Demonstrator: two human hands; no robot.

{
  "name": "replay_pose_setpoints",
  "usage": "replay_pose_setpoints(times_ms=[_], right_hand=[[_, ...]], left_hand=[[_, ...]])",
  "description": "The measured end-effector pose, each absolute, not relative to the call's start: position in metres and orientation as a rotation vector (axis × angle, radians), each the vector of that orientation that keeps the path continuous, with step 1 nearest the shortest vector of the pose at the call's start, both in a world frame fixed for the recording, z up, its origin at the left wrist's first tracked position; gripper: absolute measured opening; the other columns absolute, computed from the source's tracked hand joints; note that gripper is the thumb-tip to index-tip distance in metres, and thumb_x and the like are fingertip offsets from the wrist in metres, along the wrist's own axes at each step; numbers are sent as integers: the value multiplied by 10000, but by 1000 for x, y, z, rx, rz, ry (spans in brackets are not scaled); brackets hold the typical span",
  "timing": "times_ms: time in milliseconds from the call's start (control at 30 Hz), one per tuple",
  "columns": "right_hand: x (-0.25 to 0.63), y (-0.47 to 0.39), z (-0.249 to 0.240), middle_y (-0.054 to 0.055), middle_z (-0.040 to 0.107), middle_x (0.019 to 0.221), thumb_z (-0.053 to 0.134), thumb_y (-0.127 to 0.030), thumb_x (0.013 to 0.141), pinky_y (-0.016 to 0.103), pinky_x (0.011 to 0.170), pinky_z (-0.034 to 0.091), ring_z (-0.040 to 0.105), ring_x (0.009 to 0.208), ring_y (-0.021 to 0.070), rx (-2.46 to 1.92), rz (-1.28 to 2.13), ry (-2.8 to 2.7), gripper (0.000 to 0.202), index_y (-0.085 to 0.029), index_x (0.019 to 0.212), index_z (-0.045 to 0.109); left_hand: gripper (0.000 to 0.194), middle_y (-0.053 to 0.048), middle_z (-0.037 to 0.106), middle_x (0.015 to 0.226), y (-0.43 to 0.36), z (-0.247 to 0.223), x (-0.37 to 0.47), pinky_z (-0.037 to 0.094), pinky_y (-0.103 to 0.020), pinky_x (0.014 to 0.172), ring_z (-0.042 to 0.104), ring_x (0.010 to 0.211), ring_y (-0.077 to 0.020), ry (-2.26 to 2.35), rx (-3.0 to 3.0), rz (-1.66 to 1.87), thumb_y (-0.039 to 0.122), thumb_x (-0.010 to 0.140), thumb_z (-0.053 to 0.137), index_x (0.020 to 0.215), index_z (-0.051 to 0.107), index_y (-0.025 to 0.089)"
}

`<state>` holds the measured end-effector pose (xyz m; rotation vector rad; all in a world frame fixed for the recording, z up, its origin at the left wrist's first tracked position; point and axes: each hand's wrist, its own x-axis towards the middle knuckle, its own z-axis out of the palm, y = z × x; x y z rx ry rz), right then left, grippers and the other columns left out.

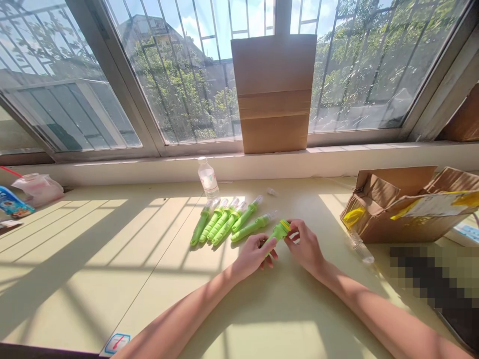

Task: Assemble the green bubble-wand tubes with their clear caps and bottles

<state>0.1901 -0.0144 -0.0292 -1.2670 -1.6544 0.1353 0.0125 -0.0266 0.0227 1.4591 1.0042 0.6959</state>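
Observation:
My left hand (256,255) is closed around a green plastic stick (277,232) whose yellow-green head points up and to the right. At that head, the fingers of my right hand (305,247) are pinched against its edge. Just beyond my hands lie several similar green sticks with clear tips, the nearest green stick (249,229) slanting toward my left hand. Unlike those, the stick I hold shows no clear tip. A small loose clear piece (272,191) rests farther back on the table. My fingers partly hide the held stick's lower end.
Behind the sticks stands a clear bottle (208,178). An open cardboard box (407,214) is at the right, with clear plastic pieces (362,248) beside it. A cardboard sheet (277,94) leans on the window. At far left are a pinkish pouch (39,189) and a blue packet (14,202).

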Motion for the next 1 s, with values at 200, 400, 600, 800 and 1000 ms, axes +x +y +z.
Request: replay_pose_setpoints(times_ms=[200,400,600,800,1000], right_hand=[[190,-15,-28,24,646,990,521,-231,760,257,494,495,618,632,128,-1247,162,-1682,167,-246,885,412],[190,-15,-25,11,676,956,543,-233,754,254,500,503,614,587,120,-1204,175,-1652,150,-246,858,436],[190,-13,-23,7,688,914,550,-233,732,245,485,499,618,565,122,-1255,168,-1560,139,-236,835,456],[192,-13,-20,0,666,812,570,-277,728,247,500,512,632,595,144,-1327,235,-1468,167,-244,843,453],[194,-10,-23,19,657,863,583,-313,720,262,498,500,634,619,158,-1387,322,-1483,244,-240,909,447]], left_hand=[[450,19,513,529,-26,24,13,291,-206,338,445,378,-84,1025,1501,705,589,840,450,663,515,180],[408,17,552,624,-28,23,14,333,-208,368,469,426,-86,1084,1582,719,587,816,492,815,546,183],[443,-29,626,946,-23,12,10,460,-277,571,593,659,-155,1280,2213,870,342,741,668,1122,482,215],[272,-64,651,953,-20,2,7,458,-266,562,644,788,-199,1295,2709,843,216,870,469,1139,507,207],[313,-65,681,937,-22,1,8,501,-288,639,656,820,-204,1198,2653,985,262,921,411,1212,503,194]])
